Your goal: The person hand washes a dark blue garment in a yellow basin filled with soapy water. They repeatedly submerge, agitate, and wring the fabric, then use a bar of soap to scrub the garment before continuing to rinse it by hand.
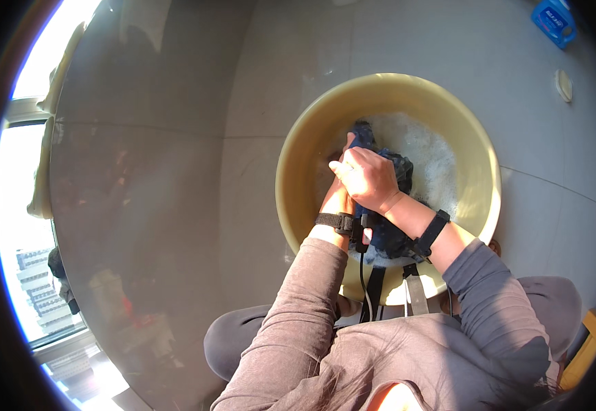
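Observation:
Before me on the floor stands a round yellow plastic basin (475, 128) with soapy water (434, 159) in it. Dark blue wet cloth (393, 236) lies in the suds. My right hand (369, 177) is closed on part of this cloth, over my left hand (340, 192). The left hand lies against the cloth near the basin's left side, its thumb pointing away from me; its fingers are mostly hidden by the right hand and the cloth. Both wrists wear black straps, and a small device with a cable sits by the left wrist.
A blue detergent bottle (555, 23) stands on the tiled floor at the far right, with a small pale oval object (564, 86) nearer. Windows (25, 205) line the left side. A yellow wooden piece (585, 349) is at the lower right, beside my knee.

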